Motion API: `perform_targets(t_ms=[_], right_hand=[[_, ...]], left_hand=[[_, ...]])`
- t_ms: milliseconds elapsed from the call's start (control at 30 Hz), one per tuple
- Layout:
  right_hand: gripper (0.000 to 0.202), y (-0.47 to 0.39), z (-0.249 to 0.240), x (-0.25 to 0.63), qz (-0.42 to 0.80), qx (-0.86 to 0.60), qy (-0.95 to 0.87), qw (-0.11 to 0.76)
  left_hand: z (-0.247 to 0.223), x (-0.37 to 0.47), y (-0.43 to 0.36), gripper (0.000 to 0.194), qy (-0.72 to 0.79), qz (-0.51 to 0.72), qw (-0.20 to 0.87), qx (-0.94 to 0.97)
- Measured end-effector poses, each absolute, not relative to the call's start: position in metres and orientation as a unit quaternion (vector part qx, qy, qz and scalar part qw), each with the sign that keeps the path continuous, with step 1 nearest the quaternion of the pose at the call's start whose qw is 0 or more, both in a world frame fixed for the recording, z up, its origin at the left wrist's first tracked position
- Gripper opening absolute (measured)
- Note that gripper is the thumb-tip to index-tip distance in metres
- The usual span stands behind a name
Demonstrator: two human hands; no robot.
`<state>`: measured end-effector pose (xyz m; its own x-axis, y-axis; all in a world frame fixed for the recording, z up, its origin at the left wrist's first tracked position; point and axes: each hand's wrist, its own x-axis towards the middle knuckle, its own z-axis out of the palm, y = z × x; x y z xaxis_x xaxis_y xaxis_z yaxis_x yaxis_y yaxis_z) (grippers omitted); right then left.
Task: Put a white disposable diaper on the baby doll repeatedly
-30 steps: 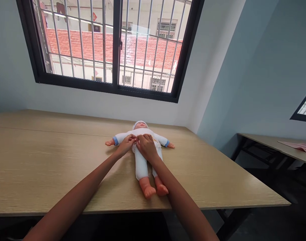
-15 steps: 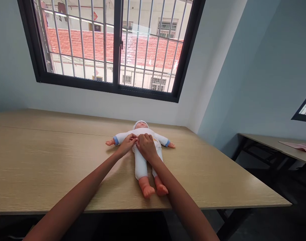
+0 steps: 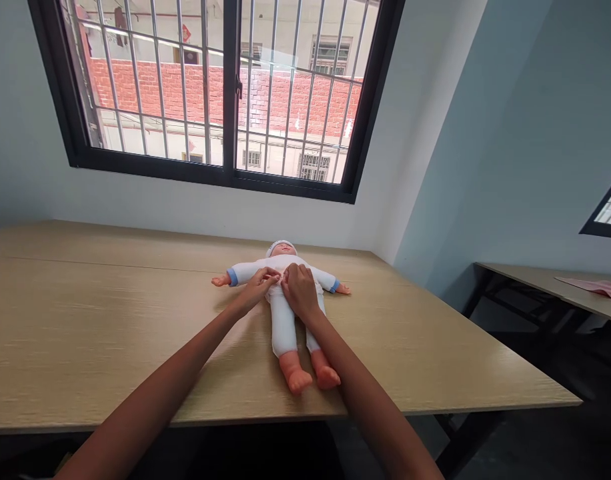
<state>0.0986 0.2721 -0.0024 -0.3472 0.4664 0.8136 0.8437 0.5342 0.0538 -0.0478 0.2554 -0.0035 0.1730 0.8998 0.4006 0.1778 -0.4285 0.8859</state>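
Wood-grain tabletop bore white-clothed baby doll, face up, midway across, head toward window, feet toward near edge. Right hand lay over doll's waist, fingers curled down. Left hand reached in at waist's side, thumb and fingers close together. Whether either pinched fabric: could not tell. Judged best: torso kept flat, forearm light beside doll's foot, fingertip motions small, even, without tugging.

Two human hands, one doll, two black-framed windows and one cloth appear.
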Motion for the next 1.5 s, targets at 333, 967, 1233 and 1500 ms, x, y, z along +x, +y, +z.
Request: perform_targets(t_ms=[333, 967, 1233, 1500], right_hand=[[0.013, 0.2683, -0.0031, 0.0960, -0.175, -0.374, -0.766, 0.493], [0.014, 0.2654, -0.0039, 0.0932, -0.179, -0.331, -0.787, 0.488], [0.012, 0.2629, -0.0031, 0.0923, -0.183, -0.337, -0.795, 0.469], [0.012, 0.2662, -0.0055, 0.0935, -0.176, -0.354, -0.777, 0.491]], left_hand=[[-0.0009, -0.0479, 0.2564, 0.043, 0.415, 0.533, 0.357, 0.645], [-0.0031, -0.0467, 0.2569, 0.041, 0.411, 0.550, 0.329, 0.648], [-0.0032, -0.0472, 0.2558, 0.036, 0.412, 0.551, 0.323, 0.650], [-0.0032, -0.0457, 0.2533, 0.033, 0.436, 0.540, 0.264, 0.670]])
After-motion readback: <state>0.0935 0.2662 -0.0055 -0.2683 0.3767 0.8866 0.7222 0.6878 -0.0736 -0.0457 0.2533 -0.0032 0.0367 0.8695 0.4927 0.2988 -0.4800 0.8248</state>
